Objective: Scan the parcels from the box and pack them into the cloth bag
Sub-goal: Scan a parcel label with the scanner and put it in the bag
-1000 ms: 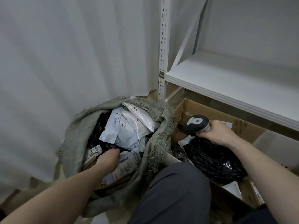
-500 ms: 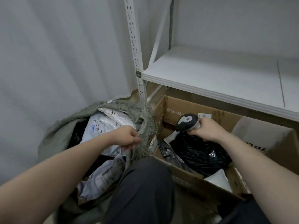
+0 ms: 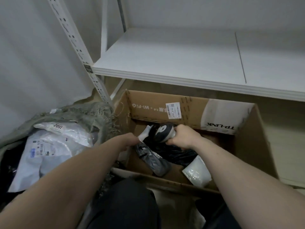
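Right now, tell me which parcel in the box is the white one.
The white parcel lies at the near right of the cardboard box, away from both hands. The other parcels there are black: a long black one and a crumpled black bag.

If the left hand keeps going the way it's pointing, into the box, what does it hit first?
Most likely the black parcel with the white label corner, right at the left hand. Its fingers are hidden, so contact is unclear. The right hand holds the scanner just beyond.

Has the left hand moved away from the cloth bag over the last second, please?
Yes. The left hand has left the cloth bag and crossed to the right over the rim of the cardboard box, reaching the parcels inside.
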